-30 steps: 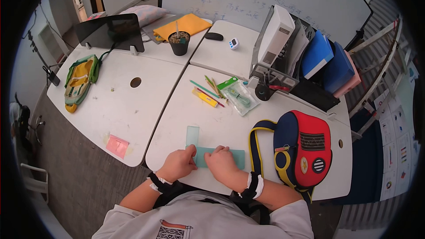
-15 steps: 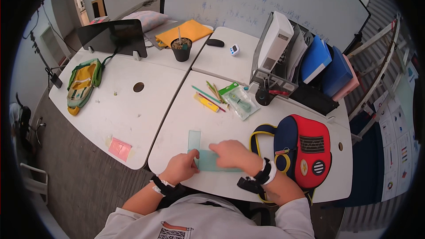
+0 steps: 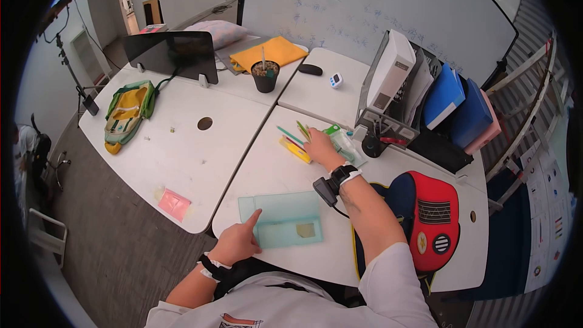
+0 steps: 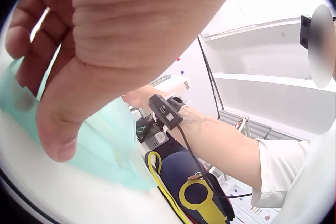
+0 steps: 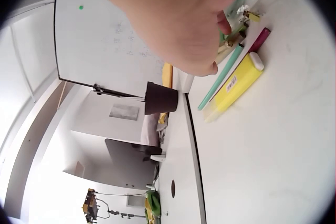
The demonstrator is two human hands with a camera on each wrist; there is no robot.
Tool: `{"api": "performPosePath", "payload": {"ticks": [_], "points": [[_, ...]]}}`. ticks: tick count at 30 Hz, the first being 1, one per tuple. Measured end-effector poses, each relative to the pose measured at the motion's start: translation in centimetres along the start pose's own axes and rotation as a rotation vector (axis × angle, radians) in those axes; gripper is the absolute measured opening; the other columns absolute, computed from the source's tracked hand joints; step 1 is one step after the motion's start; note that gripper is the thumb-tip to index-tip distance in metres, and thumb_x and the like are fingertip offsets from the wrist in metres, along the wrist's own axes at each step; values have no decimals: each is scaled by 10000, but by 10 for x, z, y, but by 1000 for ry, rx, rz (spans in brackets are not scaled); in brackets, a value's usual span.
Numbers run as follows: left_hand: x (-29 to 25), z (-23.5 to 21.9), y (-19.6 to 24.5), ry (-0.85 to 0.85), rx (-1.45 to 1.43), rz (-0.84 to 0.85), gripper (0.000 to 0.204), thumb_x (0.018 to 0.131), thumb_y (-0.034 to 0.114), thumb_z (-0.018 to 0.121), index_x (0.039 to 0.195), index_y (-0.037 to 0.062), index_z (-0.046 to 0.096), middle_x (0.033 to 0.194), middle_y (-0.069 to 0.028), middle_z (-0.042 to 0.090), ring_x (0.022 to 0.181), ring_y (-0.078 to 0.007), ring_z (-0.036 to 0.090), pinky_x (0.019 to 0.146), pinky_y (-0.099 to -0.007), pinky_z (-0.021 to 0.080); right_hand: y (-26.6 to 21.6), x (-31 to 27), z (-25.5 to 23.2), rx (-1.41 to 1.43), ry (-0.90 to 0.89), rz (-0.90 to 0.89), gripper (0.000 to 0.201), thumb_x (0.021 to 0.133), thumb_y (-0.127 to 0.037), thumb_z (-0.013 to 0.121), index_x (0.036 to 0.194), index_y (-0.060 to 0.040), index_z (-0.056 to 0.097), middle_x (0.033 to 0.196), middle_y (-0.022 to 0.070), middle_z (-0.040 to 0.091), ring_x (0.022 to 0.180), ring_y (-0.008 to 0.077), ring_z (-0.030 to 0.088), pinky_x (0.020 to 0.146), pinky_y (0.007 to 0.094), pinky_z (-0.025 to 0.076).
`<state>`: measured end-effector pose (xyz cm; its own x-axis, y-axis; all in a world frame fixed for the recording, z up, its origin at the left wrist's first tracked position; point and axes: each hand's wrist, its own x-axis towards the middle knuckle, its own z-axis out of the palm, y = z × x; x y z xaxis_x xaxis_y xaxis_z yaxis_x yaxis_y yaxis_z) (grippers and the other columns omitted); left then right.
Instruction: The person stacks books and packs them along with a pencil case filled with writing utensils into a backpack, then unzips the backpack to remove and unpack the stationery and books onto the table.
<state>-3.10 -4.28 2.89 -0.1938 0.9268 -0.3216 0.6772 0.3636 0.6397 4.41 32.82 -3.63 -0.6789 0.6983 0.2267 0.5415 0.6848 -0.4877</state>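
A translucent teal pencil case (image 3: 288, 234) lies on the table with its lid folded back on the far side. Inside it, toward the right, is a small yellowish patch. My left hand (image 3: 235, 243) holds the case's left end, thumb on the near side and index finger stretched along the far side. The right hand (image 3: 322, 147) reaches over a small bunch of green-yellow pencils (image 3: 302, 129), its fingers bent down at them; I cannot tell whether they grip. Beside these lie a teal pencil (image 5: 223, 77), a dark red pencil (image 5: 259, 40) and a yellow packet (image 5: 237, 85).
A clear bag with a green top (image 3: 349, 146) lies by the right hand. The red and navy backpack (image 3: 434, 218) stands right of the case. Farther back are a file rack (image 3: 388, 76), a potted plant (image 3: 265, 79) and a green-yellow bag (image 3: 129, 112). A pink packet (image 3: 175, 205) lies at left.
The case's lid, earlier closed, now lies folded back. My right hand has left the case and moved forward to the pencils; the left hand stays at the case's left end.
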Motion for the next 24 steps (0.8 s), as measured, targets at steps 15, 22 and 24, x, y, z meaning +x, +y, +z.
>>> {"api": "performPosePath", "payload": {"ticks": [15, 22, 24], "points": [[1, 0, 0, 8, -9, 3, 998, 647, 84, 810, 1513, 99, 314, 727, -71, 706, 738, -311, 689, 654, -421, 524, -29, 3, 0, -176, -307, -89, 216, 817, -131, 683, 1025, -72, 678, 1020, 178, 674, 973, 357, 654, 869, 437, 533], [1, 1, -3, 20, -11, 36, 1028, 650, 64, 827, 1524, 70, 285, 691, -97, 688, 675, -309, 680, 643, -387, 516, -29, -10, -12, -260, -372, -67, 182, 758, -132, 702, 925, -59, 691, 957, 172, 694, 946, 363, 665, 822, 449, 544], [1, 1, -4, 21, -14, 38, 1027, 650, 61, 825, 1524, 71, 285, 691, -96, 688, 673, -309, 679, 643, -387, 516, -20, -16, -13, -143, -289, -152, 173, 669, -113, 724, 765, -24, 611, 786, 182, 654, 770, 370, 637, 690, 404, 516]]}}
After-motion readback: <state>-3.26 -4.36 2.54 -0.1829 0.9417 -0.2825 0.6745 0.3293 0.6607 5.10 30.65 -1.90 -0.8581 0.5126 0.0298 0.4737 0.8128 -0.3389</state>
